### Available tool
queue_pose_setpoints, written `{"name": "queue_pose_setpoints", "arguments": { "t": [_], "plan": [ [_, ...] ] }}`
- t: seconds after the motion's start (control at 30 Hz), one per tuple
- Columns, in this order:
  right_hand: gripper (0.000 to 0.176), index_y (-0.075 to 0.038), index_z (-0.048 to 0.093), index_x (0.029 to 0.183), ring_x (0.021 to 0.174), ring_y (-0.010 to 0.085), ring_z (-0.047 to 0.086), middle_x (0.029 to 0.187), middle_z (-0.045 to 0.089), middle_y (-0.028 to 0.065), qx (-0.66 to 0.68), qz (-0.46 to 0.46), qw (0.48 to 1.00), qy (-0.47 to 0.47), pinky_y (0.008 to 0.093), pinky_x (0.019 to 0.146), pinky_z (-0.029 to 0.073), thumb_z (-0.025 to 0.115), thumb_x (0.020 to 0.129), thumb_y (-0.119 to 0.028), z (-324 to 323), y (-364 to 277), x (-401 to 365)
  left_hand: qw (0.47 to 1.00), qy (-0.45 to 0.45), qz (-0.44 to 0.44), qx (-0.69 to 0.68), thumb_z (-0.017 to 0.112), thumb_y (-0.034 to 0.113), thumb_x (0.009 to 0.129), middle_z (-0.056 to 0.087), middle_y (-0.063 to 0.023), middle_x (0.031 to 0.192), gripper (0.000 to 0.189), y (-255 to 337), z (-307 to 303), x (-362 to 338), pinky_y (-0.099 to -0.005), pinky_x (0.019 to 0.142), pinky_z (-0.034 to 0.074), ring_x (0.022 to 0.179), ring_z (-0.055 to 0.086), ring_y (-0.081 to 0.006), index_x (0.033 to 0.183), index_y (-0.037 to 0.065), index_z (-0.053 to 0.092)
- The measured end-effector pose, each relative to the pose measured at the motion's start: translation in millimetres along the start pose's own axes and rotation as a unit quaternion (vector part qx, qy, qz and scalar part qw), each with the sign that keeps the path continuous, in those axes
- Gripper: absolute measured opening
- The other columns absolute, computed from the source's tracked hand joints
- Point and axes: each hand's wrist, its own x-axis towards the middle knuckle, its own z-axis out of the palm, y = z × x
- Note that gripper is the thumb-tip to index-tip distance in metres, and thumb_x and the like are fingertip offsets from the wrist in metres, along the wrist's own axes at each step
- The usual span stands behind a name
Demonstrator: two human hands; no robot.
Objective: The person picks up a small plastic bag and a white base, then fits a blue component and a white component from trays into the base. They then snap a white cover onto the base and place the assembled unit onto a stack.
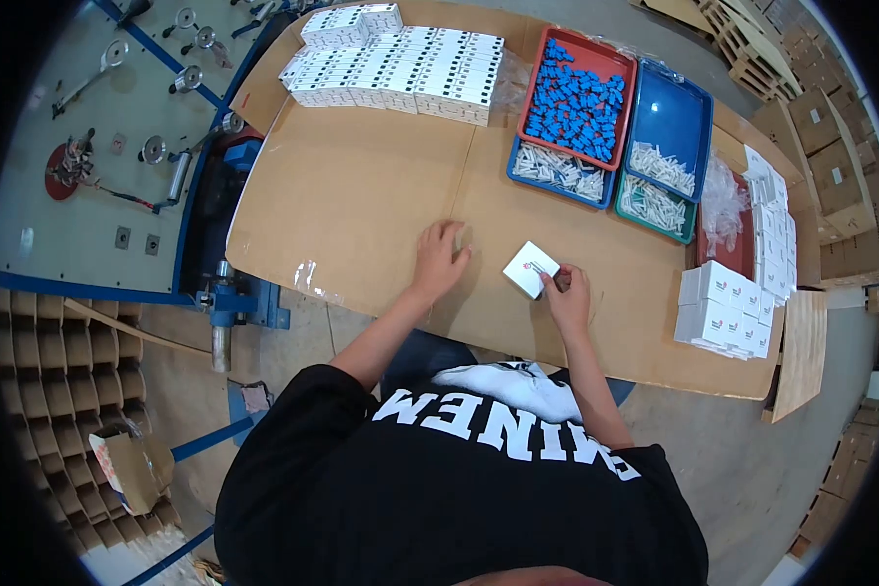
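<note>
A small white box (pixel 530 270) with a printed picture on its top face is at the front middle of the cardboard-covered table (pixel 371 186). My right hand (pixel 568 296) is at its right corner, with thumb and fingers closed on the edge. A small dark bit shows by the thumb, too small to make out. To the left of the box, apart from it, my left hand (pixel 441 259) rests on the cardboard with its fingers spread and nothing in them.
Stacked white boxes (pixel 400 68) line the back left. A red tray (pixel 531 127) of blue plastic parts sits over a blue tray (pixel 514 174) of white plugs. Beside them are another blue tray (pixel 669 112) and a green tray (pixel 693 223). More white boxes (pixel 728 311) stand at right.
</note>
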Motion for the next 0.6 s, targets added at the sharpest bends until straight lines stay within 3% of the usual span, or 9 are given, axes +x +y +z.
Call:
{"name": "queue_pose_setpoints", "arguments": {
  "t": [0.13,0.2,0.3,0.4,0.47,0.5,0.53,0.57,0.6],
  "plan": [
    [0.055,0.0,0.057,0.125,0.109,0.0282,0.06,0.117,0.061,0.0153,0.029,0.049,0.997,-0.049,0.0385,0.095,0.049,0.082,0.081,-0.022,-13.8,-24.1,-1.3,0.993,0.007,0.063,0.095,0.065,0.029,0.091,0.055,-0.0145,0.126,0.043,-14.8,-8.1,9.7,-0.0468,0.106,0.036,0.123,0.05,-0.0321,0.126,0.006,0.058],
    [0.065,-0.002,0.056,0.13,0.122,0.0343,0.053,0.131,0.055,0.018,-0.064,-0.087,0.994,-0.035,0.0403,0.101,0.047,0.085,0.075,-0.023,-23.0,-45.7,-3.6,0.991,0.005,0.058,0.117,0.064,0.03,0.092,0.055,-0.0137,0.126,0.042,-8.7,-6.8,11.2,-0.0466,0.106,0.036,0.123,0.049,-0.0314,0.126,0.006,0.058],
    [0.072,-0.003,0.052,0.135,0.13,0.0377,0.047,0.14,0.05,0.0183,-0.114,-0.133,0.98,-0.099,0.0421,0.106,0.044,0.085,0.073,-0.021,-24.1,-58.3,-6.1,0.989,0.004,0.048,0.139,0.063,0.032,0.093,0.055,-0.0127,0.126,0.041,-7.4,-4.2,14.2,-0.0463,0.106,0.035,0.124,0.049,-0.0305,0.125,0.007,0.059],
    [0.071,-0.004,0.053,0.134,0.133,0.039,0.044,0.143,0.049,0.0189,-0.025,-0.137,0.981,-0.134,0.0436,0.109,0.042,0.084,0.072,-0.019,-9.8,-37.2,0.2,0.991,-0.004,0.041,0.127,0.062,0.031,0.093,0.056,-0.0125,0.125,0.04,-7.2,-4.2,6.1,-0.0462,0.106,0.035,0.123,0.049,-0.0303,0.124,0.007,0.06],
    [0.058,-0.005,0.054,0.131,0.123,0.036,0.056,0.135,0.056,0.0172,-0.014,-0.152,0.982,-0.11,0.0443,0.104,0.047,0.077,0.081,-0.022,-7.2,-37.3,6.2,0.992,0.009,0.047,0.115,0.062,0.03,0.093,0.056,-0.0124,0.125,0.039,-7.2,-2.8,13.0,-0.0462,0.106,0.035,0.123,0.05,-0.0303,0.124,0.007,0.06],
    [0.05,-0.005,0.054,0.13,0.114,0.033,0.061,0.129,0.061,0.0158,0.268,0.045,0.95,-0.157,0.0423,0.095,0.051,0.069,0.088,-0.028,-2.2,-32.5,9.5,0.992,0.014,0.049,0.117,0.062,0.03,0.093,0.056,-0.0124,0.125,0.039,-8.3,-2.2,12.7,-0.0462,0.106,0.036,0.123,0.05,-0.0304,0.124,0.007,0.06],
    [0.044,-0.005,0.055,0.129,0.105,0.0301,0.067,0.123,0.065,0.0144,0.517,0.238,0.802,-0.183,0.0403,0.086,0.056,0.062,0.096,-0.033,-7.3,-53.5,12.8,0.991,0.019,0.051,0.121,0.062,0.03,0.093,0.056,-0.0125,0.125,0.039,-9.1,-2.8,12.1,-0.0462,0.106,0.036,0.123,0.05,-0.0306,0.124,0.006,0.06],
    [0.04,-0.007,0.057,0.123,0.084,0.0236,0.07,0.106,0.07,0.0099,0.606,0.263,0.725,-0.195,0.0333,0.07,0.058,0.046,0.103,-0.04,-20.8,-71.9,13.3,0.992,0.015,0.049,0.118,0.062,0.03,0.093,0.056,-0.0125,0.125,0.039,-10.0,-3.3,11.1,-0.0462,0.106,0.036,0.123,0.05,-0.0306,0.124,0.006,0.06],
    [0.04,-0.007,0.057,0.123,0.084,0.0236,0.07,0.106,0.07,0.0099,0.604,0.267,0.726,-0.193,0.0333,0.07,0.058,0.046,0.103,-0.04,-20.3,-70.8,14.6,0.992,0.012,0.048,0.117,0.062,0.029,0.092,0.056,-0.0124,0.125,0.039,-9.1,-4.5,12.1,-0.0462,0.105,0.036,0.123,0.05,-0.0307,0.124,0.006,0.06]
  ]
}}
